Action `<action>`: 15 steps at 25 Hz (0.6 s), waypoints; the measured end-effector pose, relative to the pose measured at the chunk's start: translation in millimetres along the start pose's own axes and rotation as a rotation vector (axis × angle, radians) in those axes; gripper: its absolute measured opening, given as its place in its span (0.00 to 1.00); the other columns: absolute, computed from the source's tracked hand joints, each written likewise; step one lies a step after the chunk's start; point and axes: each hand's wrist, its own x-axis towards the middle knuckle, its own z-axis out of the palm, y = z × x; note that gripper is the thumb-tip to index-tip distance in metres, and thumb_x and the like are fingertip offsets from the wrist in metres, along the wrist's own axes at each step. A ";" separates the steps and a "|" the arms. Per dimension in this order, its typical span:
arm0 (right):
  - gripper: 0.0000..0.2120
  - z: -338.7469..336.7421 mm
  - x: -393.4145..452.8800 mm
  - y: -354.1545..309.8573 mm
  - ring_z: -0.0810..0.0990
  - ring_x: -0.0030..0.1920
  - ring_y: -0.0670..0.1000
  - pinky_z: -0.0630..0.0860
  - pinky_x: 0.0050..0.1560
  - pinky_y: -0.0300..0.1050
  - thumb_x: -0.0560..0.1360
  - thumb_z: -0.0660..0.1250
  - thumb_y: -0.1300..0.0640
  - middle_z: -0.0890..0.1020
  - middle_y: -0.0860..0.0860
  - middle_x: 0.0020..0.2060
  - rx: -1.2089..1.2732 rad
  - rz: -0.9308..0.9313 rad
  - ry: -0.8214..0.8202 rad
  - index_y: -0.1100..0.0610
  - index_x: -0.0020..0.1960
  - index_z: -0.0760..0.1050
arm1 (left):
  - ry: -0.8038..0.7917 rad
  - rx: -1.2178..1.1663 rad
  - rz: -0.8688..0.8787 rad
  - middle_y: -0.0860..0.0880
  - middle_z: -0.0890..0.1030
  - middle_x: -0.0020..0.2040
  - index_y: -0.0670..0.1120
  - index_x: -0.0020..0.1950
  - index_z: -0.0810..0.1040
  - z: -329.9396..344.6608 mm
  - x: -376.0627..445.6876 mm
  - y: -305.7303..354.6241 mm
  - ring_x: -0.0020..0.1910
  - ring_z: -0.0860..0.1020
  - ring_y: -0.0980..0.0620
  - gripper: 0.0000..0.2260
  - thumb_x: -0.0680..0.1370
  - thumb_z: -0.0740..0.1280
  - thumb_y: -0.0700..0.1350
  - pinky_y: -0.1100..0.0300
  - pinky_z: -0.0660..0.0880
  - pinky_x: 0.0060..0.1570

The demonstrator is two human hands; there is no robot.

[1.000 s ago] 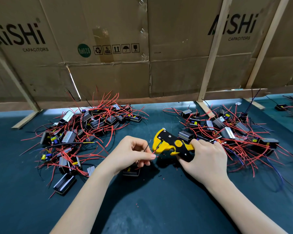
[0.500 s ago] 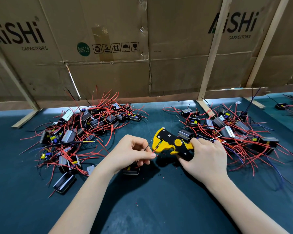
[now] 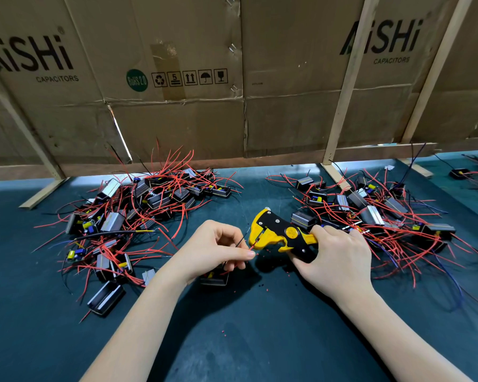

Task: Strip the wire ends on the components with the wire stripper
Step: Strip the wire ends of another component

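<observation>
Two bare forearms reach in from the near edge over the dark green mat (image 3: 246,340), which is sprinkled with tiny red and black scraps of insulation (image 3: 261,285) between and below the hands. The left hand (image 3: 213,250) has its fingers curled, thumb and forefinger pinching a thin red wire (image 3: 252,247) and a black wire (image 3: 240,239) just short of their ends; the red end sits in the mouth of the tool. Under that hand, partly hidden by the fingers, lies the black component (image 3: 214,278) the wires belong to, resting on the mat. The right hand (image 3: 334,260) is clenched around the black handles of the yellow-and-black wire stripper (image 3: 276,232), whose head points left toward the left hand. The palm hides the rear of the handles. Farther out on the left sprawls a left pile of components (image 3: 127,216), black and silver boxes tangled in red leads, with one loose box (image 3: 105,297) nearer the edge. To the right, just behind the right hand and touching the stripper's far side, spreads a right pile of components (image 3: 378,213) with red and some blue leads. Behind both piles stand pale wooden struts (image 3: 342,111) propping a wall of brown cardboard sheets (image 3: 177,119) printed "AiSHi CAPACITORS".
</observation>
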 end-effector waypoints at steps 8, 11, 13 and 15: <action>0.23 -1.6 0.7 -1.5 0.78 0.29 0.57 0.67 0.37 0.47 0.57 0.79 0.39 0.76 0.50 0.27 -0.003 -0.004 -0.012 0.56 0.32 0.74 | -0.002 -0.006 0.003 0.44 0.80 0.30 0.45 0.32 0.79 -0.9 0.6 -1.5 0.25 0.71 0.54 0.10 0.73 0.75 0.40 0.64 0.68 0.29; 0.24 -2.7 0.3 -2.3 0.77 0.28 0.57 0.68 0.36 0.46 0.57 0.79 0.39 0.76 0.50 0.26 -0.004 -0.003 -0.015 0.56 0.31 0.72 | -0.005 0.002 0.007 0.45 0.81 0.30 0.45 0.32 0.79 -1.1 0.7 -2.2 0.25 0.71 0.53 0.10 0.73 0.75 0.40 0.65 0.68 0.28; 0.24 -3.5 0.5 -2.6 0.76 0.26 0.57 0.67 0.35 0.45 0.57 0.80 0.40 0.75 0.50 0.25 0.006 -0.004 -0.022 0.56 0.30 0.71 | -0.014 0.012 0.009 0.45 0.81 0.30 0.42 0.33 0.78 -2.3 0.5 -2.8 0.25 0.71 0.53 0.10 0.73 0.75 0.40 0.65 0.68 0.28; 0.25 -4.2 0.2 -4.0 0.75 0.25 0.58 0.68 0.32 0.44 0.55 0.81 0.41 0.75 0.51 0.24 0.021 -0.008 -0.033 0.56 0.29 0.70 | -0.029 0.016 0.019 0.45 0.81 0.30 0.37 0.34 0.76 -4.3 -0.3 -3.7 0.25 0.71 0.53 0.12 0.73 0.75 0.40 0.65 0.68 0.28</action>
